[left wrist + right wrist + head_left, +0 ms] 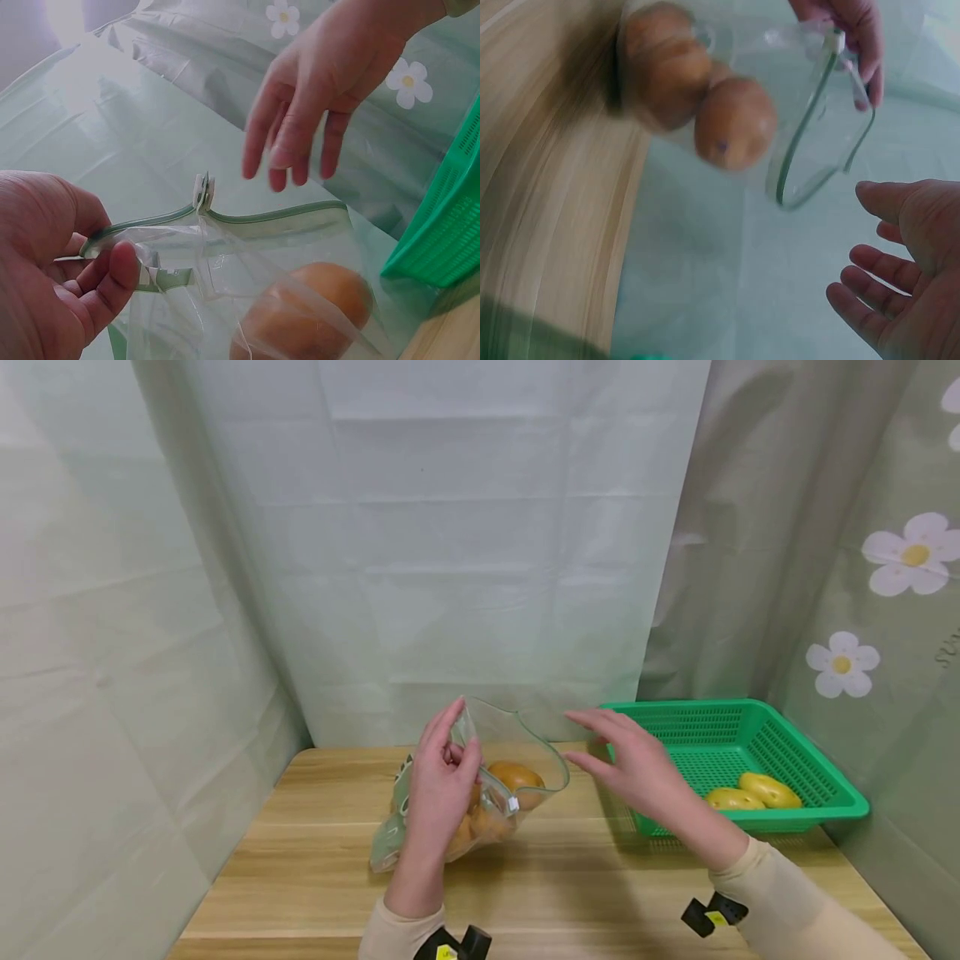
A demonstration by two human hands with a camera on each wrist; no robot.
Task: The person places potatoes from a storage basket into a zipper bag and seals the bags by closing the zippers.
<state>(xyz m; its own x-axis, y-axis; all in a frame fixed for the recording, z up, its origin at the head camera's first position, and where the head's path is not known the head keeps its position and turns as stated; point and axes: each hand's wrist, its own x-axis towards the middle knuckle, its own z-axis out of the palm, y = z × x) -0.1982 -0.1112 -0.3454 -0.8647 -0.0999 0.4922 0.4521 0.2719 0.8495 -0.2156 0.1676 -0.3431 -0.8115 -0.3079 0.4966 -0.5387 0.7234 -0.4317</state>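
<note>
A clear zip bag [483,793] with a green-edged mouth and a white slider stands tilted on the table, its mouth gaping up and to the right. Several round orange-brown fruits [735,124] lie inside it. My left hand [442,777] pinches the left edge of the mouth between thumb and fingers. Just to the right of the mouth is my right hand [633,760], apart from the bag, its fingers spread and slightly bent with nothing in them. In the left wrist view, one fruit [304,311] shows through the plastic.
A green plastic basket [825,777] stands at the right of the wooden table [300,860], with yellow oval potato-like items [768,791] in it. Pale curtains [480,568] hang behind the table and at both sides.
</note>
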